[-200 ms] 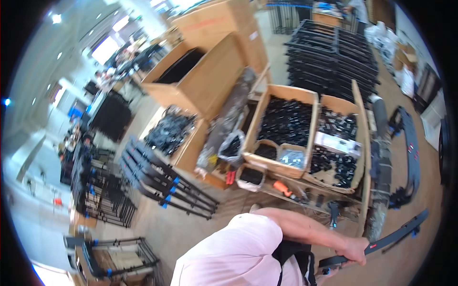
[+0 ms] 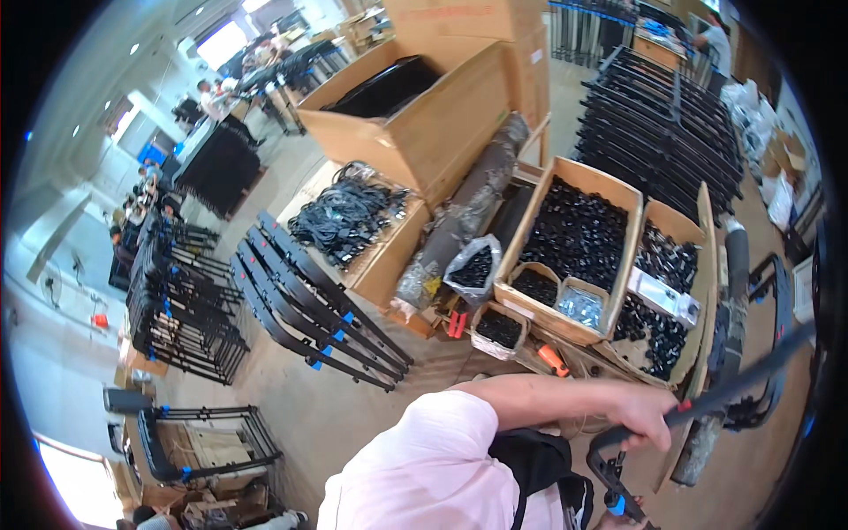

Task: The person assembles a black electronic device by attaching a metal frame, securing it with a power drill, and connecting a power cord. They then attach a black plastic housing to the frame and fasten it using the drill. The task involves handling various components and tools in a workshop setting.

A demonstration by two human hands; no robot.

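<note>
Head view: left hand (image 2: pixel 647 417) gripping black frame (image 2: pixel 744 374), not set down; right hand (image 2: pixel 622 522) cropped, grip unclear; similar frames (image 2: pixel 303 266) standing left of hands.

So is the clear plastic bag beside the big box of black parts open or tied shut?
Open: the bag's mouth gapes, and dark contents show inside.

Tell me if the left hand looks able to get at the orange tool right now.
Probably not without letting go first: the left hand is wrapped around the black frame. Otherwise the orange tool lies close beyond the forearm, seemingly uncovered.
</note>
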